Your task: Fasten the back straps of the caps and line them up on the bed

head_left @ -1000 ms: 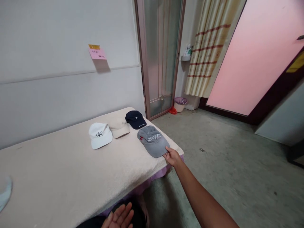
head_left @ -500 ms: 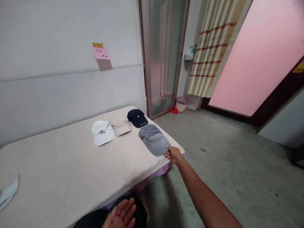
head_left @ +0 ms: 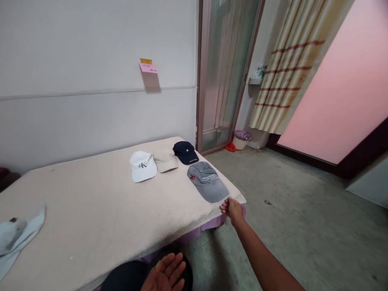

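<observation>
My right hand [head_left: 232, 209] is just off the brim of a grey baseball cap [head_left: 209, 182] with white lettering and a red mark on its side. Its thumb and fingers are slightly parted, with nothing seen between them. The cap lies flat near the bed's right corner. Behind it sits a navy cap [head_left: 185, 152]; a beige cap [head_left: 166, 161] lies to the left, partly behind a white cap [head_left: 143, 166] with black letters. Low in the view, my left hand [head_left: 168, 273] is palm up, fingers stretched out, holding nothing.
The caps rest on a bed [head_left: 112, 218] with a cream cover, against a white wall. Pale cloth [head_left: 21, 238] lies at its left. A glass door [head_left: 224, 72], a bin [head_left: 241, 139] and a curtain [head_left: 287, 68] stand beyond. Concrete floor [head_left: 291, 210] spreads to the right.
My right hand has let go of the grey cap's brim and drawn slightly back. The view has turned left, so more of the pale cloth shows. My left hand stays open.
</observation>
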### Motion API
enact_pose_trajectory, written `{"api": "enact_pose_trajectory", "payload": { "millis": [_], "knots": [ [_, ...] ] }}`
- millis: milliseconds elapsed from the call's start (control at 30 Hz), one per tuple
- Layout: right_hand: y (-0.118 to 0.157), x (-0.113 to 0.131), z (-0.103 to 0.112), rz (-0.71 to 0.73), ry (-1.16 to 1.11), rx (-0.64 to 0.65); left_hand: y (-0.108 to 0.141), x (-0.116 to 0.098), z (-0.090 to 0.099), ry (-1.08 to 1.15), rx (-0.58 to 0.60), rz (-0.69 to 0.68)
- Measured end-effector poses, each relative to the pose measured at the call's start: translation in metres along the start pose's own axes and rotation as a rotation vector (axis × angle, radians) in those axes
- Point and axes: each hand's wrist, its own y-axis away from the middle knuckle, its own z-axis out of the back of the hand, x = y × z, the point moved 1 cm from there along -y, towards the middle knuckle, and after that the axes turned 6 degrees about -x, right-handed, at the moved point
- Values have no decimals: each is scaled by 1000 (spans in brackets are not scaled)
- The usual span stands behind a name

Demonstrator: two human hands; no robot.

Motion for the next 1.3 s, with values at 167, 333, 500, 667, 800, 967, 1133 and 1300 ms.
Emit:
{"api": "enact_pose_trajectory", "payload": {
  "millis": [167, 333, 500, 667, 800, 967, 1133, 1300],
  "knots": [
    [54, -41, -15, 152, -35, 20, 7, 0, 8, -6, -73, 9],
    [118, -69, -73, 231, 14, 282, 21, 0, -1, 55, -291, 23],
    [153, -70, -136, 579, 303, 419, 54, -23, 2, 8, -692, -73],
    [158, -82, -161, 1178, 721, 426, 122, -76, 20, -74, -1184, -354],
    [155, -94, -159, 1369, 862, 407, 184, -139, 34, -106, -1397, -687],
    [153, -98, -159, 1424, 901, 402, 247, -225, 59, 98, -1554, -932],
    [153, -100, -161, 1431, 915, 395, 278, -288, 74, 196, -1607, -1035],
    [152, -101, -161, 1441, 907, 386, 275, -322, 85, 227, -1546, -1048]
  ]
}}
